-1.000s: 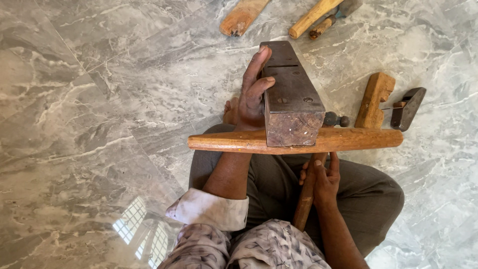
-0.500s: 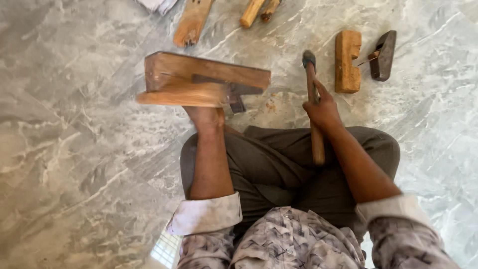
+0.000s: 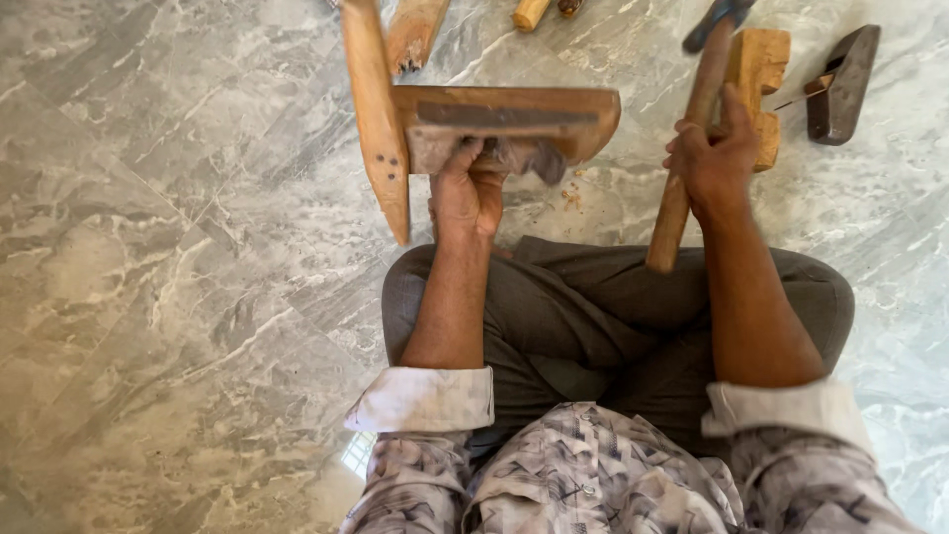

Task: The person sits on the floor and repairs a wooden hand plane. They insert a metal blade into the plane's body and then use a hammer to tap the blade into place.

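I sit cross-legged on a grey marble floor. My left hand (image 3: pixel 467 193) grips a wooden hand plane (image 3: pixel 514 119) from below and holds it up on its side, so its long cross handle (image 3: pixel 376 119) points up and down at the left. My right hand (image 3: pixel 714 158) is closed around the wooden handle of a hammer (image 3: pixel 687 138). The hammer is raised, its dark head near the top edge, just right of the plane. The two hands are about a hand's width apart.
On the floor at the upper right lie a small wooden block (image 3: pixel 759 69) and a dark metal blade (image 3: pixel 840 84). More wooden pieces (image 3: pixel 415 35) lie along the top edge. A few wood chips (image 3: pixel 571 196) sit under the plane. My folded legs (image 3: pixel 613 316) fill the lower middle.
My left hand has turned the plane from lying flat over my lap to standing on its side. My right hand has lifted the hammer from my lap up beside it.
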The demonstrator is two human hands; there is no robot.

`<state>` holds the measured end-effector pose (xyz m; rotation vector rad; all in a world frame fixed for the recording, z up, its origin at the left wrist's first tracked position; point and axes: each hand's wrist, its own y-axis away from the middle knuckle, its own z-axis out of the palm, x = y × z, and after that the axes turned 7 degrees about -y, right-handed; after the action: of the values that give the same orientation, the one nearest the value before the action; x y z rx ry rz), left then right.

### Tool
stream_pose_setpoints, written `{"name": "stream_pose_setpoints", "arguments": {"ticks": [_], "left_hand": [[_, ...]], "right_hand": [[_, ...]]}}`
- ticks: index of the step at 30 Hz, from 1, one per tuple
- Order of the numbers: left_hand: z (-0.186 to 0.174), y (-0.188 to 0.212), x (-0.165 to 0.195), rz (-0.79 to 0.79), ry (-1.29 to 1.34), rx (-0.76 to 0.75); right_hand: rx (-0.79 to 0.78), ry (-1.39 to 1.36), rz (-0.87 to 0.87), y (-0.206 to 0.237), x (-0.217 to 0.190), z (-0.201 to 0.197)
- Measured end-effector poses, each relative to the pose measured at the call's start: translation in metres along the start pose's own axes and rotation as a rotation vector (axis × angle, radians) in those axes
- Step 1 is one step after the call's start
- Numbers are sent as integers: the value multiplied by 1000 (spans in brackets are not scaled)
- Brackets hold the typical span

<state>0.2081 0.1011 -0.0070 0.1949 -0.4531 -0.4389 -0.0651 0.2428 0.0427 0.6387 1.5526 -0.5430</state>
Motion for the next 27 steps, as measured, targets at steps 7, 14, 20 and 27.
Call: {"name": "stream_pose_setpoints", "arguments": {"ticks": [7, 14, 20, 27], "left_hand": [[15, -5, 11, -26, -102, 183], [12, -12, -1, -65, -204, 327], [10, -14, -1, -70, -207, 357], [14, -15, 11, -99, -332, 316]], "right_hand": [[-292, -307, -327, 109, -69, 20], [-367, 109, -621, 186, -62, 40], [-286, 78, -481, 183, -51, 30], [-151, 640, -643, 152, -37, 52]]}}
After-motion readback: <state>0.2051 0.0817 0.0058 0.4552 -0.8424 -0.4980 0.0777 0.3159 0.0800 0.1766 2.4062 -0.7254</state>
